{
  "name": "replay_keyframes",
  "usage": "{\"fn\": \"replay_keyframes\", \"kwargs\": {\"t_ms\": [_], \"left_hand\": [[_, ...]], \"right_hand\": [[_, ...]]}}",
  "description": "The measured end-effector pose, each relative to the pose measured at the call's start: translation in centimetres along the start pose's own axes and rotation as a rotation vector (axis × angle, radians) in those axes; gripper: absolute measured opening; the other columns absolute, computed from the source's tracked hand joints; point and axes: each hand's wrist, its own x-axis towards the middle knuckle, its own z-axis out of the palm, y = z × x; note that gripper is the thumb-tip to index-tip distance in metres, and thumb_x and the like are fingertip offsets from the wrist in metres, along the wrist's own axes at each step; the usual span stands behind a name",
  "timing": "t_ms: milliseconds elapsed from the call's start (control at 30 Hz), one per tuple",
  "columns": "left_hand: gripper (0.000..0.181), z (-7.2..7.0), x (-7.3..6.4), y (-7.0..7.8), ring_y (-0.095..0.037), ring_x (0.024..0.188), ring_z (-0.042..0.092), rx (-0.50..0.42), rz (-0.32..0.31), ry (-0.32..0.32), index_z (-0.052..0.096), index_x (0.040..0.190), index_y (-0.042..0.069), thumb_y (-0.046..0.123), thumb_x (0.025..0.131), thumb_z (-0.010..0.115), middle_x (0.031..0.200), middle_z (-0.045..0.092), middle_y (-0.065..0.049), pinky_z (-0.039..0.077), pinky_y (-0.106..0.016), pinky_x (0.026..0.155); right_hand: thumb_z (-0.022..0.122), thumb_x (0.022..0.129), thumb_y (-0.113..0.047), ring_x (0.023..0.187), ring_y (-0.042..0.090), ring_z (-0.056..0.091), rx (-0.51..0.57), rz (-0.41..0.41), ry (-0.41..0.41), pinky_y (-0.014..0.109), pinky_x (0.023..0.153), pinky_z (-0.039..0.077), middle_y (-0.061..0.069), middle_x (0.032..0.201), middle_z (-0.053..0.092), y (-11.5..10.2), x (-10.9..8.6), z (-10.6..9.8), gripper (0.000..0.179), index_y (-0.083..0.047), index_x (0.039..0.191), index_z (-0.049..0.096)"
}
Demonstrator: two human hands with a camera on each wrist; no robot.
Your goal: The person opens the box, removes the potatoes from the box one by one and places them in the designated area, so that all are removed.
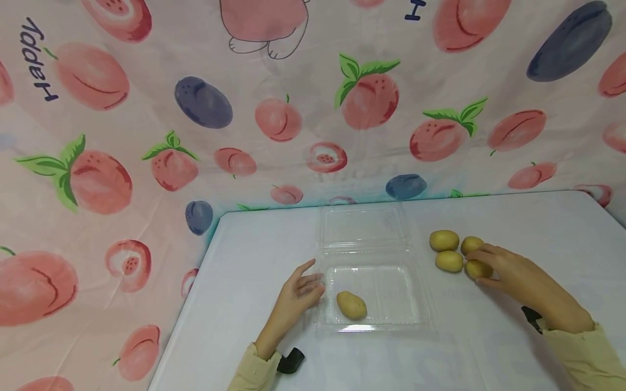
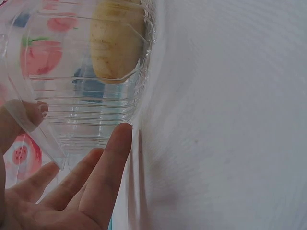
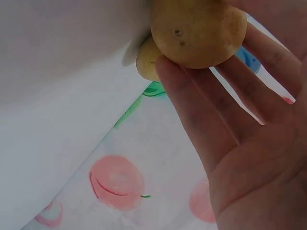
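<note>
My right hand (image 1: 513, 277) curls over a small yellow potato (image 3: 199, 33) at the right side of the table, thumb on one side and fingers on the other. Another potato (image 1: 471, 245) lies just beyond it, partly covered by the fingers. Two more potatoes, one farther back (image 1: 444, 240) and one nearer (image 1: 449, 261), lie to their left. At the left edge of a clear plastic clamshell box (image 1: 386, 293), my left hand (image 1: 295, 296) has loosely extended fingers; its fingertips meet the side wall. One potato (image 1: 351, 305) rests inside the box, towards the front left.
The box's clear lid (image 1: 363, 227) is folded back towards the rear of the white table (image 1: 479, 336). Behind the table hangs a fruit-printed cloth (image 1: 313, 81), which also covers the left side. A black strap mount (image 1: 290, 361) sits at my left wrist.
</note>
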Motion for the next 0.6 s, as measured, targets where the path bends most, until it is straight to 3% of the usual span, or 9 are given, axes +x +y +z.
{"fn": "replay_keyframes", "kwargs": {"t_ms": [233,467,600], "left_hand": [[0.069,0.05,-0.02,0.10,-0.032,0.120,0.061,0.001,0.016,0.000,0.033,0.154,0.012,0.022,0.096,0.068,0.139,0.055,-0.023,0.060,-0.032,0.085],[0.068,0.07,0.06,0.02,-0.035,0.120,0.061,0.004,0.015,0.009,0.034,0.154,0.014,0.019,0.095,0.069,0.138,0.055,-0.025,0.060,-0.030,0.083],[0.067,0.05,0.10,-0.06,-0.036,0.120,0.060,0.000,0.012,0.013,0.035,0.153,0.014,0.017,0.095,0.068,0.138,0.055,-0.025,0.059,-0.029,0.083]], "right_hand": [[0.091,0.064,-0.011,0.093,0.039,0.065,-0.018,0.004,0.015,0.053,0.070,0.057,0.020,0.106,0.065,-0.10,-0.12,0.14,0.049,0.000,0.106,0.069],[0.089,0.069,-0.014,0.096,0.037,0.063,0.017,0.060,-0.024,0.055,0.076,0.056,0.019,0.108,0.063,-0.34,0.09,0.20,0.048,0.001,0.110,0.067],[0.090,0.069,-0.014,0.094,0.035,0.062,0.010,0.058,-0.008,0.053,0.075,0.057,0.018,0.106,0.063,-0.41,0.15,0.12,0.048,0.001,0.109,0.067]]}}
